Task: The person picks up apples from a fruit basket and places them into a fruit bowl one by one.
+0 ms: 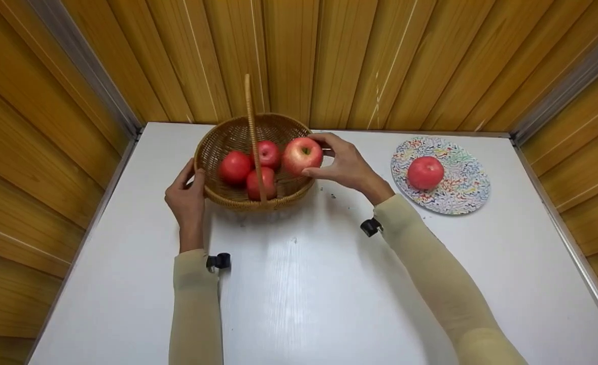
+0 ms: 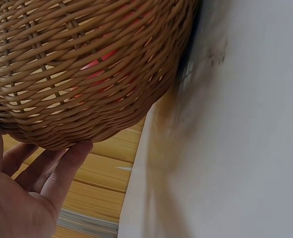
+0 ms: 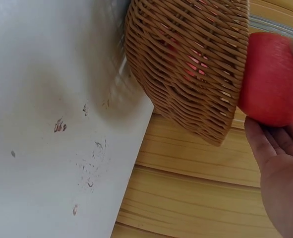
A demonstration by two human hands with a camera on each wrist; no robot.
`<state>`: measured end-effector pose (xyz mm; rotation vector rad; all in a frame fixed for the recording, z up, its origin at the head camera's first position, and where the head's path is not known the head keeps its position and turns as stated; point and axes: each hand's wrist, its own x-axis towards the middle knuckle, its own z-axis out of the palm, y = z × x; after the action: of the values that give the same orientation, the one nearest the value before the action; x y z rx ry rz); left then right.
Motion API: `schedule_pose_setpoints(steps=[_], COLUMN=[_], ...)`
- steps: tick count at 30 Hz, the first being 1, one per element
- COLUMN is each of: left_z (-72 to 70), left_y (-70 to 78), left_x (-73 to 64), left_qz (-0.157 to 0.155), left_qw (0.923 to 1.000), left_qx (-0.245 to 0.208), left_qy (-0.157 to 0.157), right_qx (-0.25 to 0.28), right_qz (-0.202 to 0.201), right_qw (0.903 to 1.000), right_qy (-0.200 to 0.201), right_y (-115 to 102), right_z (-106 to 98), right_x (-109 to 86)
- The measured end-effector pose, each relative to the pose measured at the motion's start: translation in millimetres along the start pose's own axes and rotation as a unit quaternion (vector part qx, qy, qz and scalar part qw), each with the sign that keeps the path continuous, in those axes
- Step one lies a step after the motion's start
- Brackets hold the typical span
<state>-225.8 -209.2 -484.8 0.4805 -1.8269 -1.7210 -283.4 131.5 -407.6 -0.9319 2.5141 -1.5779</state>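
A brown wicker basket (image 1: pixel 235 205) with a tall arched handle stands near the back of the white table. Inside it lie several red apples, one of them a red apple (image 1: pixel 235 167) on the left side. My left hand (image 1: pixel 184 197) holds the basket's left rim, its fingers against the weave (image 2: pixel 77 99) in the left wrist view. Between thumb and fingers, my right hand (image 1: pixel 343 165) grips a paler red apple (image 1: pixel 301 154) at the right rim. In the right wrist view that apple (image 3: pixel 270 79) is level with the rim, outside the woven wall.
To the right is a round plate (image 1: pixel 461 195) with a colourful speckled pattern, bearing one red apple (image 1: pixel 425 173). Wood-look panels (image 1: pixel 288 61) enclose the back and sides of the table (image 1: pixel 299 294). Small dark marks (image 3: pixel 60 126) dot the tabletop by the basket.
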Motion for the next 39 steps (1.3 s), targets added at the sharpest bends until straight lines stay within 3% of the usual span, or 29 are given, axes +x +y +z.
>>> schedule_pose_setpoints(steps=[4,14,17,22,31,39], left_z=[-1.1,-1.9,-2.4,-2.6,-1.8,-2.4], left_y=[-7.8,-10.2,-10.3,-9.3,-15.2,-16.7], left_x=[3.4,5.2,5.3,4.4,5.9,5.9], left_qz=[0.003,-0.015,-0.014,-0.018,-0.011,-0.008], left_qw=[1.0,0.9998,0.9997,0.9996,0.9996,0.9998], left_qx=[-0.005,-0.014,-0.017,-0.016,-0.021,-0.016], left_qy=[-0.002,-0.006,-0.009,-0.013,-0.012,-0.007], right_qx=[0.009,-0.004,-0.001,0.0,-0.036,-0.051], right_qz=[-0.009,0.003,-0.013,-0.02,0.05,0.121], right_qw=[0.9997,0.9979,0.9968,0.9942,0.9893,0.9759], right_qy=[0.023,0.064,0.079,0.105,0.132,0.174], right_y=[-22.4,-15.0,-9.2,20.1,44.8,55.5], right_z=[-9.4,-30.7,-36.6,-46.9,-73.6,-97.8], right_x=[-11.4,-31.5,-37.5,-43.6,-67.6,-88.5])
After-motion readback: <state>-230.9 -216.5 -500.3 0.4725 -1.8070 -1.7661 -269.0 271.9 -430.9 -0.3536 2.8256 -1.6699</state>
